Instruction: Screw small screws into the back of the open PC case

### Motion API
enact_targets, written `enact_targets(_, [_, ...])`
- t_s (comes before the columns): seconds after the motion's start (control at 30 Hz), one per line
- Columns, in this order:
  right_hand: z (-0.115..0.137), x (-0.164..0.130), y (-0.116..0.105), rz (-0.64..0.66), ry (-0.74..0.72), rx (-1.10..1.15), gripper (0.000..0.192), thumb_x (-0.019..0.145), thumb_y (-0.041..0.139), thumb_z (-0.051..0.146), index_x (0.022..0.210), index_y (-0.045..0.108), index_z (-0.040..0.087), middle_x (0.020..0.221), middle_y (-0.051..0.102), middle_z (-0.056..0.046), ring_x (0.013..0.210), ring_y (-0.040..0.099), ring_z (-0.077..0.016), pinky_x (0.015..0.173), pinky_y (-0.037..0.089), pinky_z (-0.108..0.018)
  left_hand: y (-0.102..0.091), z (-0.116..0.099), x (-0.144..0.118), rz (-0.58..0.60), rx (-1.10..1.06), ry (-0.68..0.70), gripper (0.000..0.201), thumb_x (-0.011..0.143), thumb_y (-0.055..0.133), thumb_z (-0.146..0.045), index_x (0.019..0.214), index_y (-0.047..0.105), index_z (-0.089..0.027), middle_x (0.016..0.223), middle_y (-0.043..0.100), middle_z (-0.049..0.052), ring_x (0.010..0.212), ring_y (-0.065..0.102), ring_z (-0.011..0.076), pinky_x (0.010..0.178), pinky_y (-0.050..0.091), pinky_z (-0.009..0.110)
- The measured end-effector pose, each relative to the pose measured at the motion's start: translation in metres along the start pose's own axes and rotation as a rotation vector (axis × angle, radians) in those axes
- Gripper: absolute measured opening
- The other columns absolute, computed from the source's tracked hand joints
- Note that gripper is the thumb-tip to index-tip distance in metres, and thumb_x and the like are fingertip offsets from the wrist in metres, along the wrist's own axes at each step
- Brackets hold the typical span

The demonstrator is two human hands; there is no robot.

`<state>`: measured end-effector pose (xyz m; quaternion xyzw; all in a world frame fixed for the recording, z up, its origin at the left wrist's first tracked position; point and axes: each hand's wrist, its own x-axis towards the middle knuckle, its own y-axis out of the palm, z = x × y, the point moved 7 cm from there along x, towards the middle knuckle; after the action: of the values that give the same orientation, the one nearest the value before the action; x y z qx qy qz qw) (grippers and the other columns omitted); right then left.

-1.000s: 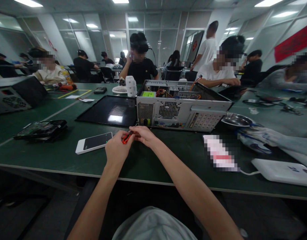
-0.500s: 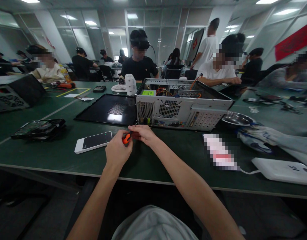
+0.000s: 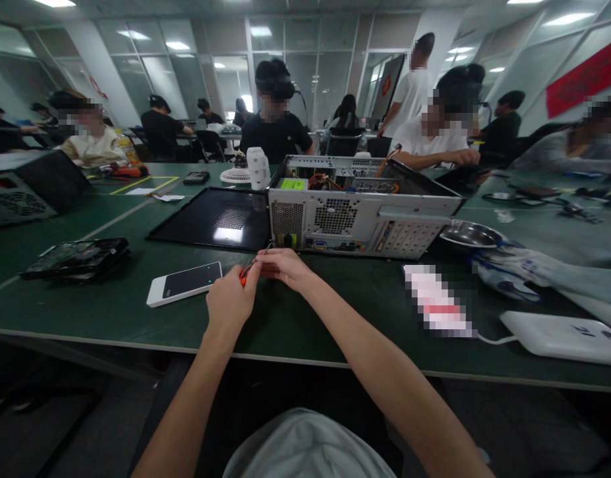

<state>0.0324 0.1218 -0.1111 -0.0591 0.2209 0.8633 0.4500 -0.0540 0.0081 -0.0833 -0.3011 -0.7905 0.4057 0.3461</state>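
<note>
Hands (image 3: 258, 279) nudged left, orange-handled screwdriver (image 3: 246, 271)

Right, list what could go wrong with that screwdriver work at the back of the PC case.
1. Both hands, left hand and right hand, crowd the small orange-handled screwdriver; a slip might jab a finger.
2. A freed screw could roll off the dark green table; the round steel bowl sits far to the right.
3. The white smartphone lies beside the left hand and might get knocked.

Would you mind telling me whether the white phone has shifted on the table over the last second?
No. The white phone lies at the same spot beside the black side panel.
</note>
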Motion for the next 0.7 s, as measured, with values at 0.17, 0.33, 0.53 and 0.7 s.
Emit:
enact_targets(0.17, [-0.0001, 0.0025, -0.0007, -0.032, -0.008, -0.038, 0.019, 0.082, 0.075, 0.004, 0.069, 0.068, 0.016, 0.056, 0.063, 0.004, 0.052, 0.056, -0.0075, 0.058, 0.051, -0.020, -0.0097, -0.0019, -0.0035, -0.165, -0.200, 0.092, 0.039, 0.084, 0.068, -0.044, 0.116, 0.061, -0.023, 0.106, 0.072, 0.009, 0.094, 0.071, 0.0275, 0.075, 0.052, 0.035])
enact_targets(0.33, [-0.0004, 0.0044, -0.0034, -0.074, -0.032, -0.094, 0.020, 0.080, 0.080, 0.008, 0.067, 0.068, 0.015, 0.055, 0.062, 0.004, 0.046, 0.047, -0.0057, 0.048, 0.043, -0.019, -0.0076, 0.0009, -0.0022, -0.143, -0.291, 0.096, 0.021, 0.084, 0.065, -0.040, 0.096, 0.066, -0.023, 0.095, 0.075, 0.006, 0.087, 0.072, 0.0245, 0.077, 0.052, 0.034])
enact_targets(0.53, [0.0006, 0.0048, -0.0028, -0.047, -0.032, -0.102, 0.021, 0.085, 0.078, 0.013, 0.067, 0.066, 0.015, 0.060, 0.065, 0.001, 0.052, 0.058, -0.0091, 0.052, 0.050, -0.020, -0.0045, 0.0026, 0.0018, -0.087, -0.252, 0.017, 0.033, 0.091, 0.055, -0.055, 0.084, 0.064, -0.024, 0.082, 0.076, 0.007, 0.079, 0.072, 0.0275, 0.071, 0.047, 0.035])
enact_targets(0.7, [0.0026, -0.0016, 0.0020, 0.002, -0.012, -0.028, 0.018, 0.088, 0.067, 0.003, 0.076, 0.065, 0.016, 0.065, 0.068, 0.002, 0.059, 0.066, -0.0093, 0.067, 0.057, -0.022, -0.0018, 0.0046, 0.0052, -0.040, -0.201, -0.009, 0.043, 0.098, 0.042, -0.057, 0.080, 0.063, -0.024, 0.072, 0.074, 0.006, 0.076, 0.071, 0.0284, 0.071, 0.045, 0.035])
